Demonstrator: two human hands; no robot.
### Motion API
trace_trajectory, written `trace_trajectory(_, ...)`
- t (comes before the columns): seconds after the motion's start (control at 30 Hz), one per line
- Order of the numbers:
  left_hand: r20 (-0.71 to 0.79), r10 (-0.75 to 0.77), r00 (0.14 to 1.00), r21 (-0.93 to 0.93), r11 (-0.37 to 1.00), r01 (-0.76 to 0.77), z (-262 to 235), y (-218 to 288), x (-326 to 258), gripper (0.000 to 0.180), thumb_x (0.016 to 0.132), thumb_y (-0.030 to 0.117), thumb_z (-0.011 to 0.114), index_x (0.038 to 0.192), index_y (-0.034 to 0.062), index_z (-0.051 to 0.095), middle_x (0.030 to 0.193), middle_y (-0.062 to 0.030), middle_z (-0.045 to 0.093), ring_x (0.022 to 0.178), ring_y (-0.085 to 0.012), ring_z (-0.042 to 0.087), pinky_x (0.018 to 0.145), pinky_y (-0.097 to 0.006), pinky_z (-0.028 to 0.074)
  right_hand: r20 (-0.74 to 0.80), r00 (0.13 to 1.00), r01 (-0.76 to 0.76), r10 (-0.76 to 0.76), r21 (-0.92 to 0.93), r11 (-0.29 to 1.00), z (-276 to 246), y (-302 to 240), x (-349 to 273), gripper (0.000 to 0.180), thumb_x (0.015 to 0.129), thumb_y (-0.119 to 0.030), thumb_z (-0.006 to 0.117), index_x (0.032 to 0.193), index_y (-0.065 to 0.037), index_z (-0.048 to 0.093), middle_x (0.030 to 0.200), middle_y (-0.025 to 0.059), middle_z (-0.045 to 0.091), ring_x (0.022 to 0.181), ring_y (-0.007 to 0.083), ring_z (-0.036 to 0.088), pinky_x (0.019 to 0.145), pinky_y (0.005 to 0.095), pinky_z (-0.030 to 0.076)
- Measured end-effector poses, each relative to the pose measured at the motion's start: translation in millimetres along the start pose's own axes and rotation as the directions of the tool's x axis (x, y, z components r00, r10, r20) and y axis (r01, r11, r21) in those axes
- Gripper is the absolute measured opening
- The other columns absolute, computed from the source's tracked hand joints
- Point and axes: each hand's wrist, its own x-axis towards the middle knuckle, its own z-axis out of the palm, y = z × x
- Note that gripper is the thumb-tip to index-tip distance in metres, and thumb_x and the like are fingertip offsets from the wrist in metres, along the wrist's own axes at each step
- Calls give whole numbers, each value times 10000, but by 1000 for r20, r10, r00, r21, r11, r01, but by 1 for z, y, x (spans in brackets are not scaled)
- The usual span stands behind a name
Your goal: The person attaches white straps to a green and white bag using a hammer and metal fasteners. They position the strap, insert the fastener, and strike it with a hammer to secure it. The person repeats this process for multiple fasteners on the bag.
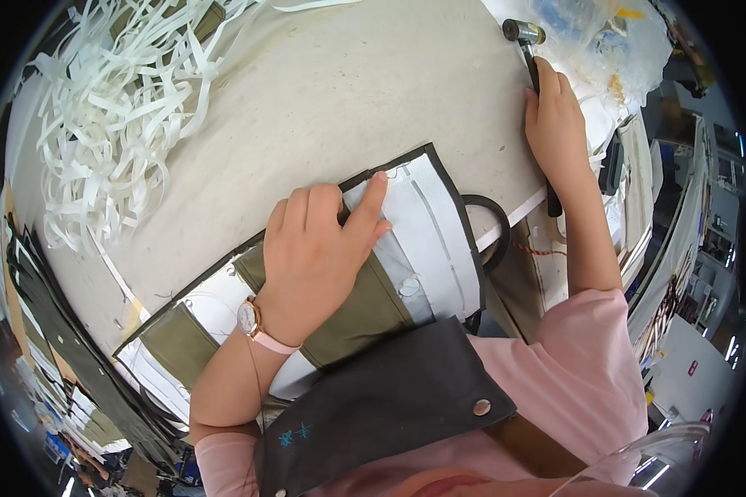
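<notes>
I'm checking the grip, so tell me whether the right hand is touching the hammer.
Touching. The head view shows the right hand closed around the hammer, its handle showing on both sides of the grip.

Panel: blocks of wht & olive grn, gry band, dk edging; strip tangle up-left of panel: wht; tabletop beyond panel: off-wht; hammer up-right of panel: blk handle, silvery head w/ dk end; apron below panel: dk gry, blue marks; shirt lower-right of panel: pink; watch over panel: pink strap, wht dial.
</notes>
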Motion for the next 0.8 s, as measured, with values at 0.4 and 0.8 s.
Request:
trace_trajectory(0.4, -10, -99, 995, -228, 969, 94, -8, -4, -5, 350, 788, 181, 804, 1089, 30, 708, 891, -63, 553, 767, -219, 559, 663, -343, 468, 303, 871, 128, -387, 621, 773, -84, -71, -26, 212, 1017, -134, 531, 1158, 14, 586, 844, 163, 657, 699, 337, 643, 618, 400, 491)
trace_trajectory(0.8, -43, -82, 996, -232, 970, 70, -7, -7, -3, 261, 763, 116, 803, 997, 47, 711, 873, -50, 547, 748, -200, 568, 625, -315, 480, 465, 850, 93, -248, 330, 939, -62, -76, -11, 232, 1017, -254, 547, 933, -39, 519, 677, 160, 616, 628, 405, 611, 572, 494, 469)
